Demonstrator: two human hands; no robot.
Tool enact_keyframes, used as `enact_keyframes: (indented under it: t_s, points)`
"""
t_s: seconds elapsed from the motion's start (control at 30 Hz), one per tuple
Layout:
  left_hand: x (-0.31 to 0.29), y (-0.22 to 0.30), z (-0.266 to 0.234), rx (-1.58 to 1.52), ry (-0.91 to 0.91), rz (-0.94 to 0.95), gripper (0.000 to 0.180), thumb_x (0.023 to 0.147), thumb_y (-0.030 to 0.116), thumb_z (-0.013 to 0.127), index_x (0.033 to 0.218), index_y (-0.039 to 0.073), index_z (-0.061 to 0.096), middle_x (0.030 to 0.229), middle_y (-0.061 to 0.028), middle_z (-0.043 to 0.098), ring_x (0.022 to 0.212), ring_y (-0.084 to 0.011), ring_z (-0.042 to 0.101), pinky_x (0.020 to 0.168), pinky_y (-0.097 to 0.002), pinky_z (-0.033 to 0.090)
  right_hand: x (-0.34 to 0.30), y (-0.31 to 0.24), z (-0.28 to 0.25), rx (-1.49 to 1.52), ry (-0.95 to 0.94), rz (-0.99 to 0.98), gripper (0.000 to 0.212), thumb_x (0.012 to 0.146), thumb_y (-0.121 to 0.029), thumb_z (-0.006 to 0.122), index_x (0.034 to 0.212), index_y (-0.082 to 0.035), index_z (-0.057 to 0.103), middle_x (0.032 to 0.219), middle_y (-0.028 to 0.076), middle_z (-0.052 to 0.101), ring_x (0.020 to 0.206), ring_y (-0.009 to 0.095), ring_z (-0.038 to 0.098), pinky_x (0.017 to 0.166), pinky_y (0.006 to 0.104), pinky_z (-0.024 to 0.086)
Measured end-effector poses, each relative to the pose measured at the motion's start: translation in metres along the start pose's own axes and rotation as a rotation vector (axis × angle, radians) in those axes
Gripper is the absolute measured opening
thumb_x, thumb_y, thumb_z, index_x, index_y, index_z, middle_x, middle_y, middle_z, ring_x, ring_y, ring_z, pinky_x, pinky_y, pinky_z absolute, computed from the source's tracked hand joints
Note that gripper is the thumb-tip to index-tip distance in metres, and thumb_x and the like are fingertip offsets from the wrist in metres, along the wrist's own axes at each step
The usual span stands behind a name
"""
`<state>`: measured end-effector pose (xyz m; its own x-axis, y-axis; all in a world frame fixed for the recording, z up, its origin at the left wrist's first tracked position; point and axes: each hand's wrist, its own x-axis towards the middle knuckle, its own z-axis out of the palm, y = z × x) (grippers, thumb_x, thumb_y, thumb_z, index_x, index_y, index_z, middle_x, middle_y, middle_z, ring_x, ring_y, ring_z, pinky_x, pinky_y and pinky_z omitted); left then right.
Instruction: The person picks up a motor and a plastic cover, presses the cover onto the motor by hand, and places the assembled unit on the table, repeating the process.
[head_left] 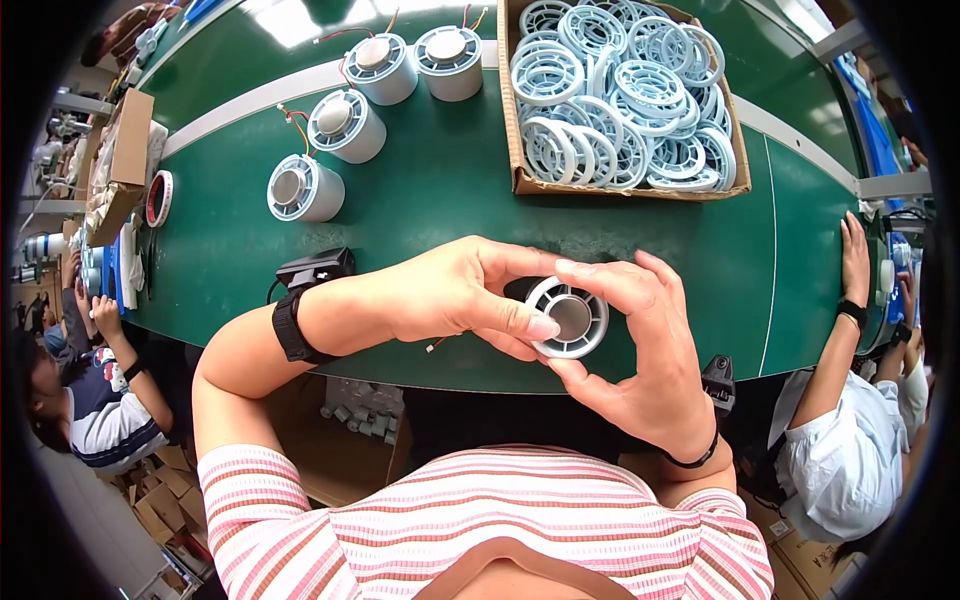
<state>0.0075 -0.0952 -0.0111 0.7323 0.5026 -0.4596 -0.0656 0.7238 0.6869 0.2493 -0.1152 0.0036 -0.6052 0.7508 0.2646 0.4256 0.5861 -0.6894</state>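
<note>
Pinching a round part (573,318), left hand (458,292) and right hand (652,355), over green worktable (430,205), co-workers (842,455) either side

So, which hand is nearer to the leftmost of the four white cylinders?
Left: the left hand is right of the leftmost cylinder, nearer the wearer; the right hand is farther right.

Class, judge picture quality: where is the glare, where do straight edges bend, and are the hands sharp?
Head view: white glare on the green table near the top edge; head view: the pale strip bows into an arc; head view: left hand, right hand and the round white part they hold look fairly sharp.
</note>
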Motion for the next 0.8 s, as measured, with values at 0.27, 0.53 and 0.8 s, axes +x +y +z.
enact_keyframes:
  t_s: [0.27,0.53,0.8]
  points:
    - [-0.003,-0.011,0.01,0.275,0.191,0.2,0.054,0.093,0.015,0.076,0.14,0.001,0.054,0.125,-0.0113,0.064,0.108,-0.0168,0.067,0.088,-0.0316,0.057,-0.008,0.011,0.02,-0.148,0.107,-0.123,0.066,0.067,-0.003,0.081,0.13,-0.013,0.062,0.13,0.009,0.059,0.126,0.035,0.052,0.109,0.0549,0.038]
    - [-0.097,0.007,0.003,1.897,1.383,0.492,0.046,0.083,0.008,0.078,0.125,0.006,0.06,0.13,-0.0143,0.058,0.111,-0.0354,0.06,0.091,-0.0388,0.05,-0.027,0.052,-0.061,-0.57,0.369,0.156,0.05,0.075,-0.002,0.077,0.123,-0.009,0.067,0.132,0.012,0.057,0.127,0.036,0.05,0.106,0.0461,0.042]
    - [-0.095,-0.006,-0.002,1.652,1.243,0.425,0.058,0.078,-0.003,0.077,0.131,0.002,0.054,0.135,-0.0181,0.052,0.117,-0.0391,0.058,0.096,-0.0432,0.051,0.033,0.071,-0.099,-0.42,0.225,-0.231,0.022,0.09,-0.005,0.069,0.112,-0.006,0.071,0.112,0.007,0.07,0.115,0.033,0.059,0.101,0.0407,0.044]
